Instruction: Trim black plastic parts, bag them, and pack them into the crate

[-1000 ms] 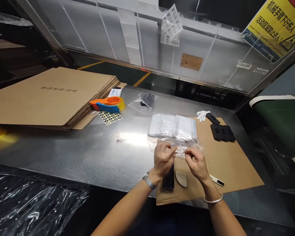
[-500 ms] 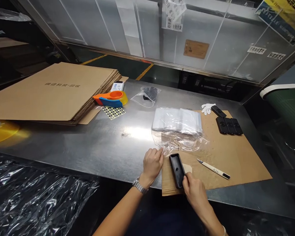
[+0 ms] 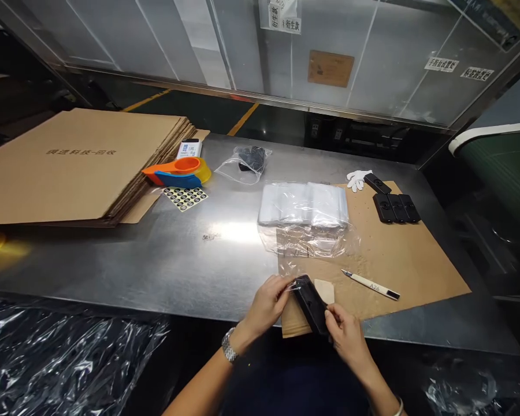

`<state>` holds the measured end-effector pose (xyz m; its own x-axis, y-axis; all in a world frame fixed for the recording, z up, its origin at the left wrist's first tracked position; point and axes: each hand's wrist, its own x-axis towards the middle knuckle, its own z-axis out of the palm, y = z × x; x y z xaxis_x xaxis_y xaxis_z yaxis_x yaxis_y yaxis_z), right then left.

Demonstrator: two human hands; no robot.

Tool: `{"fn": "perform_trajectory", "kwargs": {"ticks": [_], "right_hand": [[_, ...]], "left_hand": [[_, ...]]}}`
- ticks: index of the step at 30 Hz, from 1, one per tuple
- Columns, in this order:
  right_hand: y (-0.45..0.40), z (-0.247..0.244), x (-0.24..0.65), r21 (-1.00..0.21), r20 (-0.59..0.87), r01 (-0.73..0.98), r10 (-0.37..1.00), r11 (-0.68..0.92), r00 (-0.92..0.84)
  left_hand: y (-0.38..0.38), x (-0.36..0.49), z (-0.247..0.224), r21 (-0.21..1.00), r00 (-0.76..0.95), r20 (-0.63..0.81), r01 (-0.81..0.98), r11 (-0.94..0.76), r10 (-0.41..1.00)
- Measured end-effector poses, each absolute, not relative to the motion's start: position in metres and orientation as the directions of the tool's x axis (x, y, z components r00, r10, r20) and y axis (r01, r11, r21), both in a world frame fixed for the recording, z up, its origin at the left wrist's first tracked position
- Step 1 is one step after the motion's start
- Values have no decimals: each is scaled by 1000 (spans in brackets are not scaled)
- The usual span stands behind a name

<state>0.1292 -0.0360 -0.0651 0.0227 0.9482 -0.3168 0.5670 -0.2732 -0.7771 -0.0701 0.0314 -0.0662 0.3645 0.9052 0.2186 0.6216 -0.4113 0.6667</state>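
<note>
My right hand (image 3: 347,334) grips the lower end of an open, hollow black plastic case (image 3: 311,303), which is tilted above the cardboard at the bench's front edge. My left hand (image 3: 269,300) is closed at the case's upper end, its fingertips pinching clear plastic film (image 3: 291,283). The film lies by the top corner of the case; whether it goes round the case I cannot tell. Beyond the hands lies a stack of clear plastic bags (image 3: 303,205) in a loose clear wrapper. A craft knife (image 3: 370,284) marked A26 rests to the right.
Several black cases (image 3: 396,208) and a white glove (image 3: 357,179) sit at the back right of the cardboard sheet (image 3: 429,266). Further left are a bag of black parts (image 3: 251,159), a tape dispenser (image 3: 177,172), a sticker sheet (image 3: 185,197) and stacked flat cartons (image 3: 82,167).
My left hand has moved from the wrapper down to the top end of the case, with clear film at its fingers. The case has tilted in my right hand. The view has shifted slightly.
</note>
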Motion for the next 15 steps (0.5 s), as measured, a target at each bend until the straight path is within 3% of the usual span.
{"fn": "perform_trajectory", "kwargs": {"ticks": [3,6,8,10,12,15], "right_hand": [[-42,-64,119,-650,-82,758,997,-50,-5],[-43,-65,110,-641,36,763,997,79,-73],[-41,-68,108,-745,-10,667,999,13,-31],[-38,-70,107,-853,-144,503,989,-139,29],[-37,-72,107,-894,-254,368,966,-256,54],[-38,-68,104,-903,-186,389,982,-181,25]], "left_hand": [[14,-60,-72,598,311,255,693,-402,915],[-1,-51,-71,523,348,285,725,-449,893],[-6,-52,-67,447,407,327,729,-519,853],[-6,-59,-60,384,435,371,733,-562,820],[-3,-66,-53,358,428,415,735,-576,803],[0,-68,-45,325,532,481,630,-705,697]]}}
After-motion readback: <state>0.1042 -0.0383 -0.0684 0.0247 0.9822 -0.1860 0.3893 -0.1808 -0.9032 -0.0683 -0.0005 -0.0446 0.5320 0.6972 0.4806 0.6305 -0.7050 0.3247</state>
